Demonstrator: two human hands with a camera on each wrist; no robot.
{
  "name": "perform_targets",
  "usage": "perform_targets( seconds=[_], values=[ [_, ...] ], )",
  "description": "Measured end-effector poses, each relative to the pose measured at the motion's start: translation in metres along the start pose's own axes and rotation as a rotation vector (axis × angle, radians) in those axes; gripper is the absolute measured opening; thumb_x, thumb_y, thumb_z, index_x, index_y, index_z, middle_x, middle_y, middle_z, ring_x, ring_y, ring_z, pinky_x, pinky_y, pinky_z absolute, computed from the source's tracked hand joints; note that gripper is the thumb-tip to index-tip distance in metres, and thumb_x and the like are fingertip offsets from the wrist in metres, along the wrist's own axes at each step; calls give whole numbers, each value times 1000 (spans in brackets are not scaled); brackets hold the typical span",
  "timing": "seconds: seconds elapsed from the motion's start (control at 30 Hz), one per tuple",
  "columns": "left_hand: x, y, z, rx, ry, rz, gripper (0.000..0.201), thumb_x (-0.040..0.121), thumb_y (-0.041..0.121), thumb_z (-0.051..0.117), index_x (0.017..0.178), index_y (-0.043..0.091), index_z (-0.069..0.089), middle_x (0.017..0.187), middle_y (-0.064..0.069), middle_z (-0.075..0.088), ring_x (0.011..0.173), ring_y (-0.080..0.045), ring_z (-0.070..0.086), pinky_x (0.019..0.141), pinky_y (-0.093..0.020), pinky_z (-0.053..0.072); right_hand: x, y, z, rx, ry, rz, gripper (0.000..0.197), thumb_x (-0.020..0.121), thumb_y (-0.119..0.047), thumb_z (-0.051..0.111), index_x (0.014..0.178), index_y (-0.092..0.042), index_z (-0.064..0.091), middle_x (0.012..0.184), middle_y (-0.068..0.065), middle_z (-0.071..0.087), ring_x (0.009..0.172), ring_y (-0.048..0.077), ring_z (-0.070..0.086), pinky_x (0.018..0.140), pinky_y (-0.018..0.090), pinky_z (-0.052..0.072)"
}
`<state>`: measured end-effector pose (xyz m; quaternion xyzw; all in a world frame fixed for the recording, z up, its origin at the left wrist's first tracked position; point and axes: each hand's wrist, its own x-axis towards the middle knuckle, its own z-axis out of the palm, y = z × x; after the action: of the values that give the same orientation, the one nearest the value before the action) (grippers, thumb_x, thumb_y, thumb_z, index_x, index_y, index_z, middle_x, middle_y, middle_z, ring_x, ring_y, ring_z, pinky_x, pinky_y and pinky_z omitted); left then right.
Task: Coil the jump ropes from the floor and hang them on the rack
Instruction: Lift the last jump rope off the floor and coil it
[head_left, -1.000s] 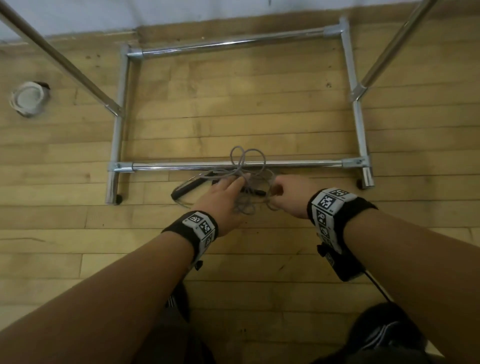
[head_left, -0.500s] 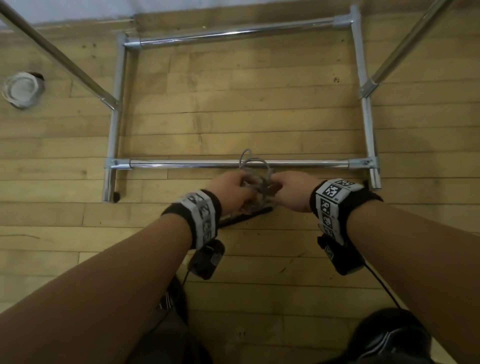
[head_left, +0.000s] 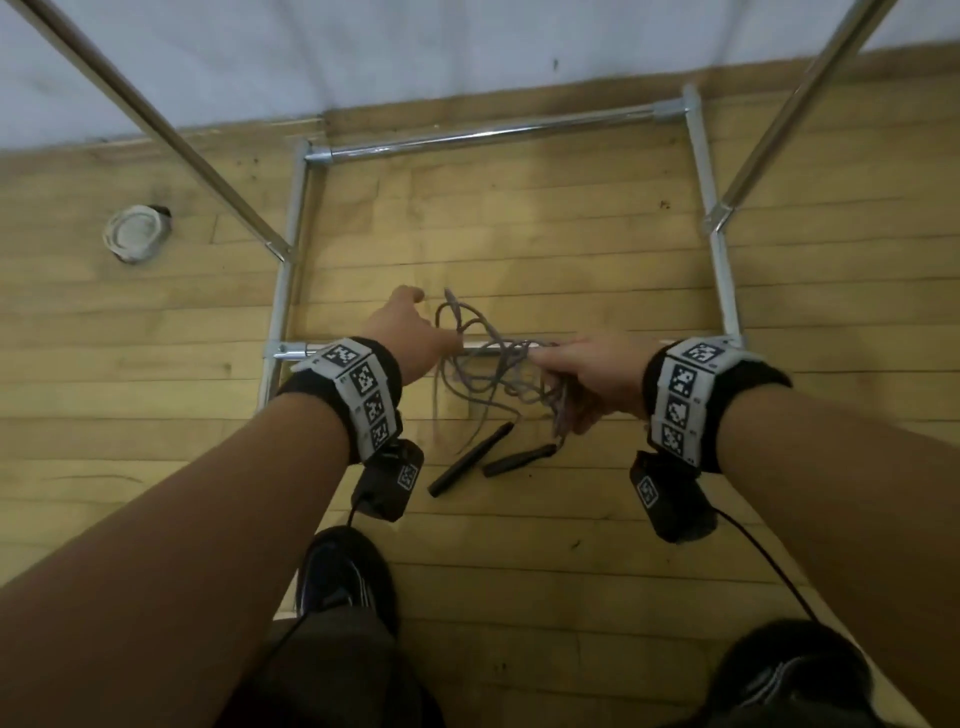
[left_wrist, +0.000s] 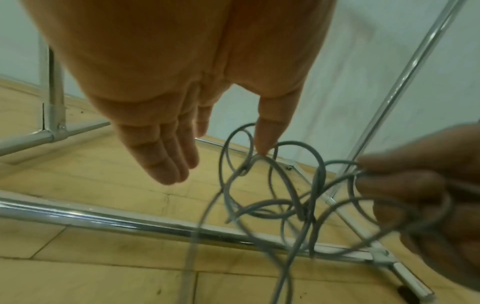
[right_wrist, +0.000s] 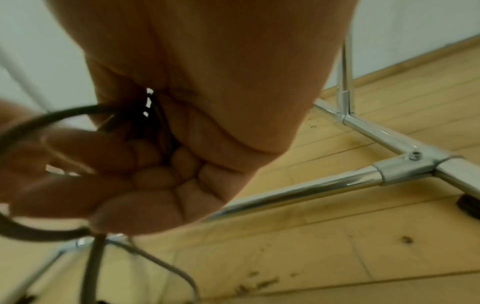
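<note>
1. Head view shows the right hand (head_left: 587, 382) clutching a loose bundle of the grey rope (head_left: 488, 364), fingers (right_wrist: 145, 179) curled tight round several strands, held above the floor (head_left: 519, 249) over the near base bar of the rack (head_left: 696, 150).
2. The left hand (head_left: 410, 338) is beside the loops with fingers (left_wrist: 166, 158) straight and relaxed, holding nothing; in the left wrist view its thumb tip just meets the top of one loop.
3. Both black handles (head_left: 467, 460) hang low below the bundle, near the floor or on it; I cannot tell which.
4. The step in hand looks like coiling, and the loops are uneven and crossed, so hanging now would probably leave a tangle.
5. To do it well, keep the right hand as the anchor and let the left hand draw each strand into an even loop, laying it flat into the right palm.
6. Gather the handles last so they lie together, and lift the rope clear of the base bar so no loop snags it.
7. A second coil (head_left: 132, 234) lies on the floor far left, well apart.
</note>
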<state>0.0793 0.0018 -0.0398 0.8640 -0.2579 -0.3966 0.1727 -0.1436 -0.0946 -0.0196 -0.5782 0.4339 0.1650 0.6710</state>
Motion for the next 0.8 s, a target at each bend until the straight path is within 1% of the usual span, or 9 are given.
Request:
perform_targets(
  seconds=[0.07, 0.17, 0.23, 0.3, 0.4, 0.5, 0.6, 0.73, 0.8],
  values=[
    [-15, 4, -5, 12, 90, 64, 60, 87, 37, 72, 141, 27, 50, 113, 4, 66, 84, -10, 60, 63, -30, 47, -10, -9, -3, 155, 41, -62, 44, 106, -41, 47, 69, -18, 53, 62, 12, 55, 55, 27, 62, 56, 33, 52],
    [-44, 15, -6, -205, 174, 261, 24, 73, 40, 58, 96, 43, 64, 103, 9, 72, 89, -16, 69, 69, -36, 57, -25, -23, -4, 415, 104, -150, 53, 104, -40, 49, 54, -21, 47, 53, 6, 43, 46, 23, 47, 53, 31, 44],
    [-64, 21, 1, -210, -48, 398, 28, 65, 43, 64, 91, 52, 69, 98, 13, 76, 98, -15, 74, 88, -45, 62, -38, -32, -4, 569, 143, -201, 55, 102, -40, 50, 50, -23, 46, 48, 2, 40, 41, 21, 44, 51, 30, 43],
    [-84, 27, 14, -153, -318, 495, 46, 59, 46, 76, 99, 66, 66, 108, 17, 75, 111, -10, 71, 101, -47, 58, -53, -40, -4, 682, 152, -259, 53, 101, -40, 50, 51, -23, 45, 48, 1, 39, 41, 21, 45, 51, 29, 42],
    [-94, 36, 32, -268, -382, 515, 52, 60, 47, 87, 109, 51, 70, 117, 7, 75, 120, -24, 69, 109, -54, 52, -79, -48, -3, 816, 129, -326, 48, 102, -38, 50, 57, -22, 45, 51, 1, 40, 47, 22, 49, 53, 31, 45],
    [-107, 49, 31, -252, -238, 548, 28, 72, 61, 74, 93, 42, 75, 93, 9, 78, 96, -20, 73, 96, -51, 58, -105, -53, -1, 903, 140, -376, 40, 103, -36, 49, 66, -21, 49, 57, 1, 46, 53, 21, 53, 58, 33, 46],
    [-119, 63, 14, -180, -151, 524, 31, 74, 70, 64, 86, 44, 75, 92, 6, 77, 96, -23, 72, 95, -56, 59, -129, -57, -5, 914, 213, -397, 27, 103, -34, 50, 93, -12, 62, 69, 4, 58, 61, 22, 60, 66, 35, 48],
    [-135, 84, -25, -210, -182, 567, 13, 85, 44, 67, 77, 37, 76, 86, -5, 76, 88, -29, 72, 98, -62, 57, -148, -58, -7, 708, 405, -244, 33, 104, -33, 51, 114, -3, 62, 87, 7, 65, 66, 25, 65, 70, 38, 53],
    [-147, 96, -45, -254, -230, 583, 14, 87, 30, 64, 80, 31, 76, 73, -4, 72, 71, -23, 69, 85, -56, 62, -159, -62, -6, 458, 497, -149, 32, 102, -26, 57, 121, -2, 61, 103, 8, 67, 67, 26, 68, 71, 42, 58]
  ],
)
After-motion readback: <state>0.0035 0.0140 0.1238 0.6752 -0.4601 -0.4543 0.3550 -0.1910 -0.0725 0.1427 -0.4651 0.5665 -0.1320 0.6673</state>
